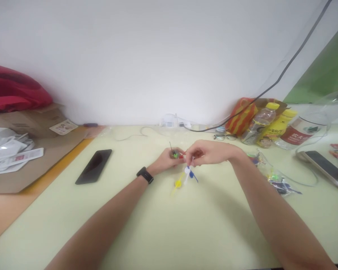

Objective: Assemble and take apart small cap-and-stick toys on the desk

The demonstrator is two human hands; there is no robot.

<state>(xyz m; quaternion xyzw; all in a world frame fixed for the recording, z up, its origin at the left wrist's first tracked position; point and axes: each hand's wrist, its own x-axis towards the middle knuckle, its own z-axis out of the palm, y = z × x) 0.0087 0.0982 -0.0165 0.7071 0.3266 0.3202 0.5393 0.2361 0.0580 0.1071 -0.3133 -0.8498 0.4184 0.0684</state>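
In front of me, over the middle of the table, my two hands almost meet around a small bunch of coloured plastic tag ties, thin strips with small flat heads. My left hand (163, 160), with a black watch on its wrist, is closed on the bunch; a green tie (175, 154) and a thin black tail show at its fingers. My right hand (207, 152) pinches the bunch from the other side. Below its fingertips hang a yellow tie (178, 183), a white tie (186, 171) and a blue tie (192, 174). A bit of red shows between the hands.
A black phone (94, 167) lies left, beside cardboard (33, 157) with papers. At the right are clear bags of coloured ties (276, 179), another phone (328, 168), glasses (224, 137), a yellow-capped bottle (260, 122) and a large red-labelled bottle (297, 133). A dark cable (278, 79) crosses the wall.
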